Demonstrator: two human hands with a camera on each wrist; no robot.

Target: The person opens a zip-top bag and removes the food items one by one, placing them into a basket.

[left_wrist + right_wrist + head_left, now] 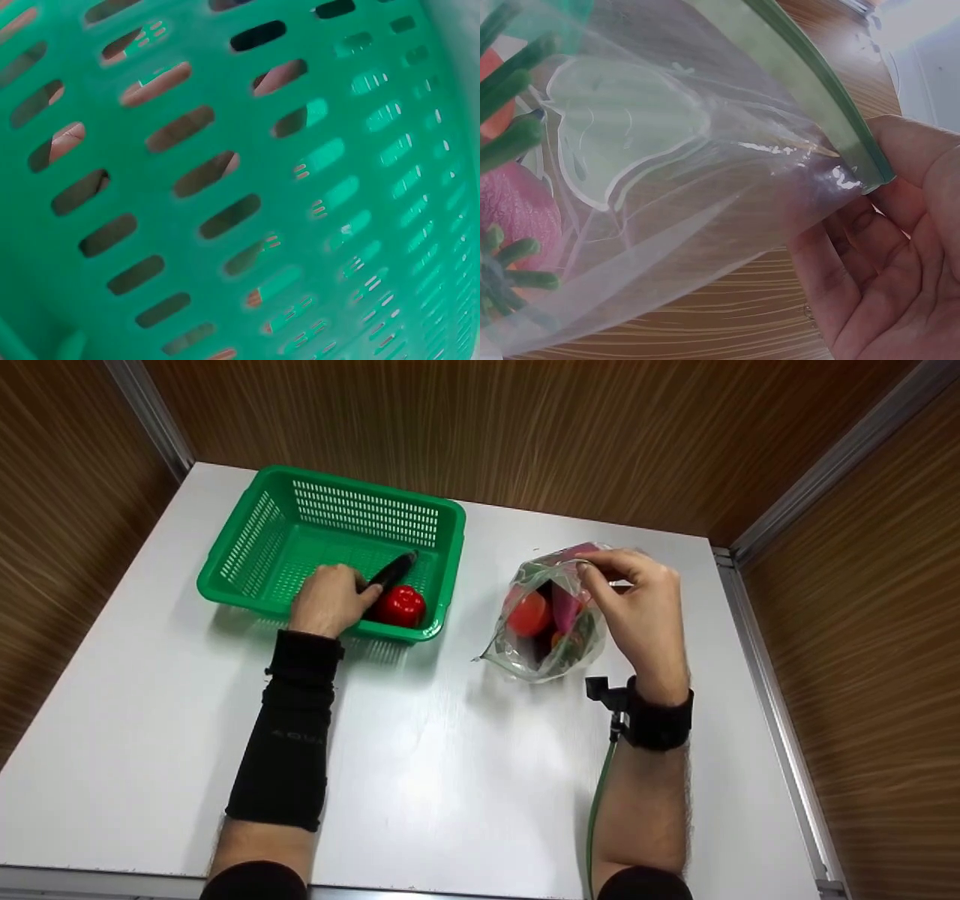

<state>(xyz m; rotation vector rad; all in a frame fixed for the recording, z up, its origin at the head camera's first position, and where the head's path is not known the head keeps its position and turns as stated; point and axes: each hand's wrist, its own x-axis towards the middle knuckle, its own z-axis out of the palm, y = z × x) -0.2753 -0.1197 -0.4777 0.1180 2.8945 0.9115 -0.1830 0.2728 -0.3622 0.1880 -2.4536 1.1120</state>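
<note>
My left hand (330,598) reaches over the near wall into a green basket (454,540) and grips a long dark eggplant (391,574), thumb along its side; the other fingers are mostly hidden. Beside it in the basket lies a shiny red bell pepper (403,606). In the left wrist view the slotted basket wall (247,217) covers most of the hand, which shows only through the slots. My right hand (637,604) pinches the top corner of a clear zip bag (705,187) with thumb and forefinger. The bag's mouth gapes, showing a red tomato-like item (529,615) and a pink item (566,607).
Both containers stand on a white table (450,780), the basket left and the bag right. Wood-patterned panels (480,435) enclose the back and sides. A green cable (598,810) runs along the right forearm. Green stems (510,112) show inside the bag.
</note>
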